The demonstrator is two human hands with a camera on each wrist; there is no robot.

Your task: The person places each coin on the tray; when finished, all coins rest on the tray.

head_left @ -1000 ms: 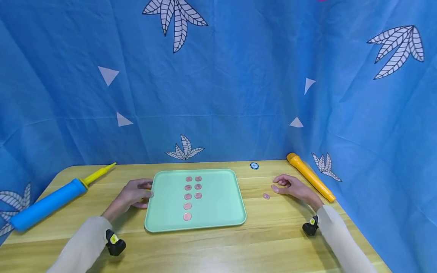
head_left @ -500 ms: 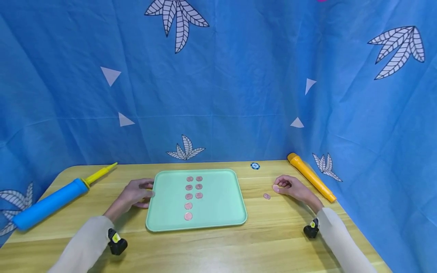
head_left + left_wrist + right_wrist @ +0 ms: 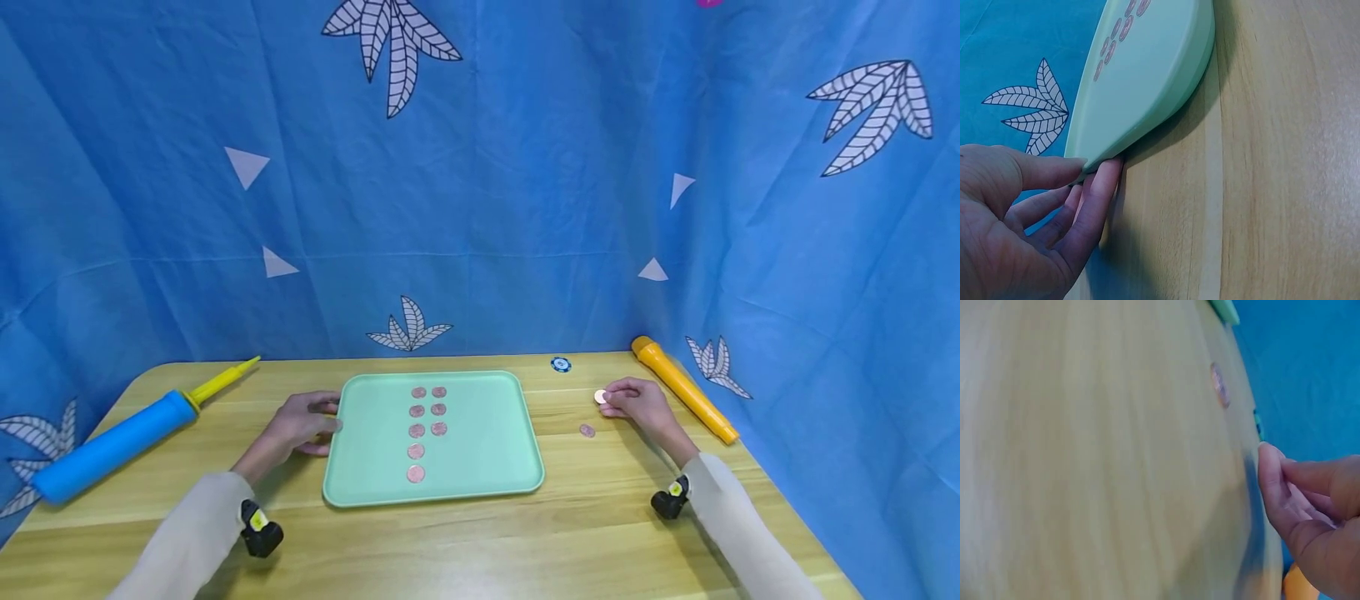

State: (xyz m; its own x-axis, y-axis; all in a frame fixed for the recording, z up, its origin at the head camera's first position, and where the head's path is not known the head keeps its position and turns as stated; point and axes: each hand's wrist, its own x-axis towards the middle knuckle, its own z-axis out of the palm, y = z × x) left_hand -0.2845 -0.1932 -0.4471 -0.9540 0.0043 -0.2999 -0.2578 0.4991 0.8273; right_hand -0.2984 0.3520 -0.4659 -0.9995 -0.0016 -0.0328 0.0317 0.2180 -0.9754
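Observation:
A mint-green tray (image 3: 487, 450) lies on the wooden table, bearing two columns of copper coins (image 3: 416, 431). My left hand (image 3: 300, 423) grips its left rim; in the left wrist view the thumb (image 3: 1054, 172) lies on top of the rim and the fingers curl beneath. Right of the tray, my right hand (image 3: 641, 404) pinches a shiny coin (image 3: 600, 397) between thumb and fingertips. Another coin (image 3: 587, 431) rests on the wood just in front of that hand. From the right wrist camera the pinched coin is hidden behind the fingers.
A blue and white poker chip (image 3: 560, 364) sits near the table's back edge. An orange toy microphone (image 3: 682, 389) lies along the right edge. At the left is a blue hand pump (image 3: 112, 450) with a yellow nozzle. Behind hangs a blue patterned cloth (image 3: 525, 167).
My right hand has closed on a coin, lifted it and shifted slightly left toward the tray. The left hand stays at the tray's rim.

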